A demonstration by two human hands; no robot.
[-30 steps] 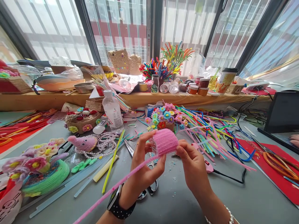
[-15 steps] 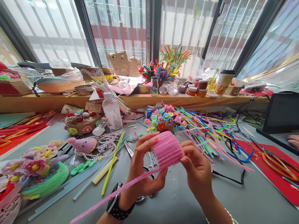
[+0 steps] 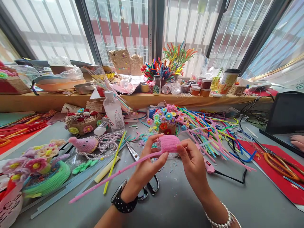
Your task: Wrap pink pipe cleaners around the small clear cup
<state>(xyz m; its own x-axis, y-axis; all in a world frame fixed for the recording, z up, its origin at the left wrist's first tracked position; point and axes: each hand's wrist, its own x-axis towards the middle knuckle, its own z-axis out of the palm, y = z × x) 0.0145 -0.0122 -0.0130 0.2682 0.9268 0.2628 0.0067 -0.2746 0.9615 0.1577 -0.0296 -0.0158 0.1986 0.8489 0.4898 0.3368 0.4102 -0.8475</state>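
Between my hands is a small pink cylinder wound in rows of pipe cleaner (image 3: 168, 143), with something clear showing at its left end. A loose pink pipe-cleaner tail (image 3: 106, 180) runs from its lower edge down to the left, across my left hand (image 3: 148, 163). The fingers and thumb of that hand grip the cylinder's left side. My right hand (image 3: 193, 164) pinches its right end between thumb and fingers. Scissors (image 3: 133, 151) lie on the table, partly hidden beneath my left hand. A pink tool with a black cord (image 3: 210, 167) rests beside my right hand.
Coloured pipe cleaners (image 3: 209, 136) lie in a heap at back right, beside a flower-covered basket (image 3: 167, 128). A clear bottle (image 3: 113, 112) and a pink crocheted-looking figure (image 3: 84, 145) are left. Another person's hand (image 3: 298, 140) is at the laptop (image 3: 285, 117).
Both hands have lowered slightly and tipped the cylinder, so less of its side shows. The loose tail has swung to a flatter slant, and my right thumb now lies across the cylinder's right end.
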